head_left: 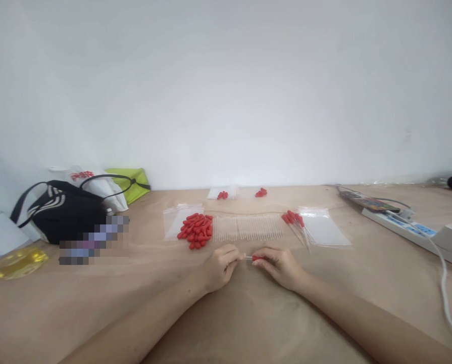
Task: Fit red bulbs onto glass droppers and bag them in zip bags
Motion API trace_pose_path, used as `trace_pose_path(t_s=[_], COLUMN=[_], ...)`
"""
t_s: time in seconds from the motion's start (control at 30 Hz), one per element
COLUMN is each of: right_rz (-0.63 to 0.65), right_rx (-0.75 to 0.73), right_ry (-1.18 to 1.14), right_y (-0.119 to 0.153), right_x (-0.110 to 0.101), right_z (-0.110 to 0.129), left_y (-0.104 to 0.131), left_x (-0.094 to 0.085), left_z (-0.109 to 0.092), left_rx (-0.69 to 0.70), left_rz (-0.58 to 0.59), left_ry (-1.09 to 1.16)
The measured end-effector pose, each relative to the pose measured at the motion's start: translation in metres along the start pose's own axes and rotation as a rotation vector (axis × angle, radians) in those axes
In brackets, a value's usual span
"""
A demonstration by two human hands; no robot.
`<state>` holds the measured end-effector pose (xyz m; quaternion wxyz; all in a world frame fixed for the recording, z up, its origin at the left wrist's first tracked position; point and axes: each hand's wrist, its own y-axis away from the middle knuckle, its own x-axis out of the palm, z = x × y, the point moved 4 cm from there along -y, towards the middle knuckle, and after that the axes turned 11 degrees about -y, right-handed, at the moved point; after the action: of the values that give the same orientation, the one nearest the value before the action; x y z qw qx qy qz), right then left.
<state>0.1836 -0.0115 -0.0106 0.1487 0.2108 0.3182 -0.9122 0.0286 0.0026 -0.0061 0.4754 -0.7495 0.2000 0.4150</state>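
Note:
My left hand (221, 264) is closed in a pinch on a thin clear tube (248, 258). Opposite it, my right hand (279, 265) pinches a red rubber bulb (255, 258) at the tube's right end; whether the tube sits inside the bulb is hidden by the fingers. Just beyond my hands lies a row of thin clear tubes (248, 228), side by side. A heap of red bulbs (196, 230) is to the left of that row. On its right rest several droppers (294, 219), tubes with red bulbs on them.
Clear plastic bags (323, 228) lie right of the droppers and behind the heap (174, 218). Small groups of red bulbs (222, 195) sit near the wall. A power strip (411, 230) with a white cable is at right, a black bag (72, 215) at left.

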Motion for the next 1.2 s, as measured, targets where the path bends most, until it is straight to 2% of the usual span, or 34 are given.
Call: trace_pose_path(t_s=[0.33, 0.53, 0.67, 0.8, 0.9, 0.97, 1.03, 1.13, 1.2], right_rz=[0.039, 0.05, 0.038, -0.018, -0.173, -0.292, -0.351, -0.353, -0.369], right_rx=[-0.057, -0.042, 0.013, 0.11, 0.259, 0.334, 0.361, 0.366, 0.368], right_ry=[0.17, 0.22, 0.198, 0.024, -0.294, -0.516, -0.667, -0.724, -0.624], right_y=[-0.003, -0.006, -0.007, -0.007, -0.007, -0.008, -0.011, -0.019, -0.026], right_x=[0.003, 0.004, -0.001, -0.01, -0.01, -0.003, 0.007, 0.011, -0.004], right_z=[0.001, 0.0, -0.008, -0.015, -0.019, -0.02, -0.017, -0.013, -0.014], left_y=[-0.004, -0.004, -0.002, 0.001, 0.001, 0.001, 0.001, 0.0, -0.001], left_x=[0.002, 0.004, 0.0, -0.008, -0.009, -0.008, -0.007, -0.006, -0.007], left_z=[-0.005, -0.004, 0.002, 0.006, 0.007, 0.006, 0.004, -0.001, -0.003], left_rx=[-0.023, -0.04, -0.107, -0.143, -0.17, -0.188, -0.172, -0.106, -0.079], left_rz=[0.019, 0.035, 0.02, 0.001, -0.009, -0.023, -0.029, -0.005, 0.021], left_ry=[-0.058, -0.068, -0.105, -0.197, -0.233, -0.226, -0.2, -0.14, -0.105])
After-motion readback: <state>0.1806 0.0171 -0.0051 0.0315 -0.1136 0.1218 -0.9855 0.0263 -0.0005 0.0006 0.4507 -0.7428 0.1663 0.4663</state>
